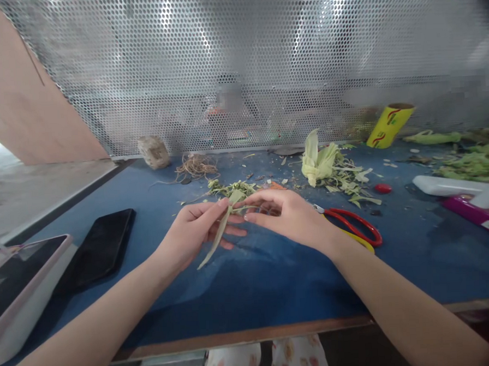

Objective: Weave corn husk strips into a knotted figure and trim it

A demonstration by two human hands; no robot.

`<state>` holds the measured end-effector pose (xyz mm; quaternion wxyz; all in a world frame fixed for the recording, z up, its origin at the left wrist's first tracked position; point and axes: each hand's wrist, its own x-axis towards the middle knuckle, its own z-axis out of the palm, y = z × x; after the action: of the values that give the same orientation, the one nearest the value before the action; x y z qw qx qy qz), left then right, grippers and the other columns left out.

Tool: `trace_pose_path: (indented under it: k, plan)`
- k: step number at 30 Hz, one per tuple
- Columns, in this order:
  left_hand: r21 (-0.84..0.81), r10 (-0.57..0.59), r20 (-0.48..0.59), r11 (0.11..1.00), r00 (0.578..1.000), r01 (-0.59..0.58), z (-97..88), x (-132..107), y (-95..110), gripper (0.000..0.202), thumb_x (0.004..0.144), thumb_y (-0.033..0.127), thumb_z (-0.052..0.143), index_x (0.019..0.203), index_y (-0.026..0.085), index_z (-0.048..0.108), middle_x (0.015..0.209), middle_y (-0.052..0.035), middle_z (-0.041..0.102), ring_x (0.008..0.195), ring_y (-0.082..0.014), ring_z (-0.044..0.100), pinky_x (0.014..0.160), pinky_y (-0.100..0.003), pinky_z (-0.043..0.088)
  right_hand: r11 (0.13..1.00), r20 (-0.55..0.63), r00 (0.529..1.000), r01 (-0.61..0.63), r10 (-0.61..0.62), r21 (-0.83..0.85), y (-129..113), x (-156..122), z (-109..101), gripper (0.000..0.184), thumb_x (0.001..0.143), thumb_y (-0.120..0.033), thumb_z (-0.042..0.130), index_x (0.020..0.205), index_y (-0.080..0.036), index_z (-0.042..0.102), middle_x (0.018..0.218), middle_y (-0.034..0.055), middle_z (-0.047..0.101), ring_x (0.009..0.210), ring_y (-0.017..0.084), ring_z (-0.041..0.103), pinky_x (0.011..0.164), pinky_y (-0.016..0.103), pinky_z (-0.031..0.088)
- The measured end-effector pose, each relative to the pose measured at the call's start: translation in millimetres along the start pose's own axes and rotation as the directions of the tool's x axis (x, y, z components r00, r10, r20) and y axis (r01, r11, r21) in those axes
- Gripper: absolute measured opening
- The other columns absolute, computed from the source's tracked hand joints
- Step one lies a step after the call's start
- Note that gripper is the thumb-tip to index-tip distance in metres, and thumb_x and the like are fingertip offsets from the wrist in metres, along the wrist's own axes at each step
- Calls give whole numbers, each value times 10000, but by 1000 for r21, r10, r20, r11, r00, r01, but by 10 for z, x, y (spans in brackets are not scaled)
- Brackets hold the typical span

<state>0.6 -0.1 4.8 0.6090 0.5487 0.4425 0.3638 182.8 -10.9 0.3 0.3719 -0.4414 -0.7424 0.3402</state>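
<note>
A pale green corn husk strip (pixel 217 240) hangs down from the thumb and fingers of my left hand (pixel 189 232), over the blue table. My right hand (pixel 285 213) pinches a thin green strand (pixel 241 208) that runs across to the left fingertips. Just beyond the fingers lies a small heap of shredded green husk (pixel 230 188). Scissors (pixel 355 226) with red and yellow handles lie beside my right wrist, partly covered by it.
Behind stands a perforated metal panel (pixel 238 68). A husk bundle (pixel 321 162), twine (pixel 196 166), a yellow tube (pixel 389 126), a red oval piece (pixel 383 188) and a purple power strip (pixel 476 217) are on the table (pixel 250 292). Left are a black phone (pixel 102 245) and a pale-edged device (pixel 33 292).
</note>
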Motion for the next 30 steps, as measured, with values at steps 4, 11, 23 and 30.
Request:
trace_pose_path:
  k: [4,11,23,30]
  plan:
    - [279,175,-71,949,982,-148,16,12,-24,309,770,377,522,612,143,647,608,-27,652,623,-166,614,623,-260,493,1000,-10,1000,26,-26,-11,25,-6,77,277,724,-371,601,934,-199,657,790,15,626,591,95,493,540,227,400]
    - [677,548,-48,632,835,-376,28,6,-58,326,783,354,483,581,175,667,817,-44,564,869,-197,496,876,-368,339,989,-219,970,125,-104,80,167,65,280,208,705,-337,626,854,-199,670,875,35,609,630,112,484,545,245,387]
    - [295,576,-177,805,798,-515,27,70,-150,66,674,257,668,711,217,704,798,-6,618,793,-149,549,753,-283,416,893,-289,957,159,-34,422,189,66,332,40,668,-242,655,701,-221,648,841,13,608,748,141,544,617,259,414]
    - [175,521,-181,852,834,-493,33,81,-214,73,706,271,638,680,211,670,773,15,608,806,-127,551,738,-251,409,887,-306,949,80,71,454,197,59,383,97,683,-254,650,605,-203,622,598,-38,540,576,78,461,544,213,374]
